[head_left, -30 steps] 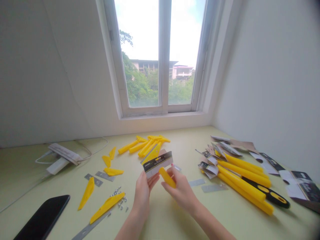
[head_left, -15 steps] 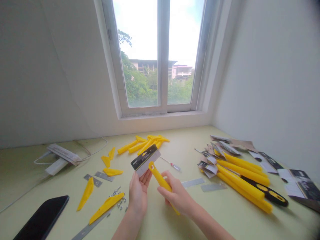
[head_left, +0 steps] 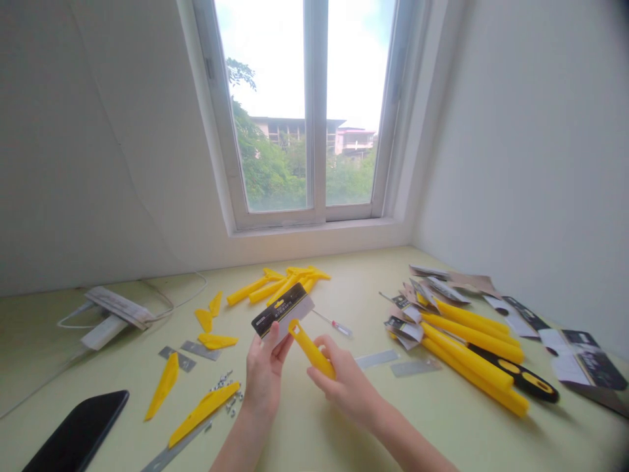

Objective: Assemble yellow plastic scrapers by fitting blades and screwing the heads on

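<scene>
My left hand [head_left: 263,377] grips a black-and-white packaging card [head_left: 282,311], its thumb on the card's near side and the fingers behind. In my right hand [head_left: 340,375] is a yellow plastic handle [head_left: 309,347] with a hole at its tip. That tip lies against or just in front of the card's lower edge; I cannot tell whether they touch. My right palm hides the handle's other end. Past the hands lies a small screwdriver [head_left: 339,328]. Left of them, a yellow blade-shaped piece [head_left: 204,413] rests on a metal strip, beside several small screws [head_left: 232,405].
Several yellow handles [head_left: 246,288] lie at the back. To the right, carded yellow scrapers [head_left: 472,360] sit near folded cards [head_left: 584,357]. Metal blades [head_left: 415,368] lie right of my hands. A phone [head_left: 78,429] and power strip [head_left: 118,308] are at the left.
My left thumb has come up onto the face of the card. The right hand's handle has tilted, and its lower end no longer shows below the hand. The view has shifted slightly.
</scene>
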`<state>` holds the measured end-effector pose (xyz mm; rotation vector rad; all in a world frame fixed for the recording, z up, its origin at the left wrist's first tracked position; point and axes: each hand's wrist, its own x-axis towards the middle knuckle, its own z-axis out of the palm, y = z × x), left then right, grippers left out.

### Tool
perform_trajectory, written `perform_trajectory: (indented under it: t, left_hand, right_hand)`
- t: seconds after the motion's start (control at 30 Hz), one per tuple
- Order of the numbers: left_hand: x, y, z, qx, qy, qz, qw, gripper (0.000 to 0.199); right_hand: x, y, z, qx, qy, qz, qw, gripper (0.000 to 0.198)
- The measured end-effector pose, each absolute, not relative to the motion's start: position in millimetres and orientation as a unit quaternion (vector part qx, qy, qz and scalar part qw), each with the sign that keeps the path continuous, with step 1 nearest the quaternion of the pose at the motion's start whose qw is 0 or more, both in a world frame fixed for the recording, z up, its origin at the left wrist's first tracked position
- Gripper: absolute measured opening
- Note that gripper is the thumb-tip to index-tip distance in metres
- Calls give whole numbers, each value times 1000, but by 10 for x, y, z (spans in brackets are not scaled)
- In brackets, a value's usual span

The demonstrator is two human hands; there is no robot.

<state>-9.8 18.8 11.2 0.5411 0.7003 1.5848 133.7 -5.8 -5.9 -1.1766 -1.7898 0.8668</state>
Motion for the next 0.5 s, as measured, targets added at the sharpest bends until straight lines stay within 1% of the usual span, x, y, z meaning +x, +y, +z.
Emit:
perform_trajectory:
  t: [0.13, 0.3, 0.37, 0.43, 0.5]
  left_hand:
    - [-124, 210, 51, 215, 345, 707, 579, 26]
    - [-114, 182, 80, 226, 365, 708, 561, 26]
    - [-99, 162, 109, 245, 366, 702, 560, 29]
    - [-82, 139, 130, 262, 367, 688, 569, 31]
    - [-62, 114, 133, 281, 364, 667, 586, 33]
  right_hand:
    - [1350, -74, -30, -456, -731, 330, 385, 13]
    - [1393, -76, -37, -441, -731, 371, 366, 18]
    - [1388, -76, -18, -419, -710, 423, 375, 20]
    - [1369, -70, 17, -393, -661, 505, 392, 19]
    - [1352, -56, 56, -370, -594, 581, 415, 22]
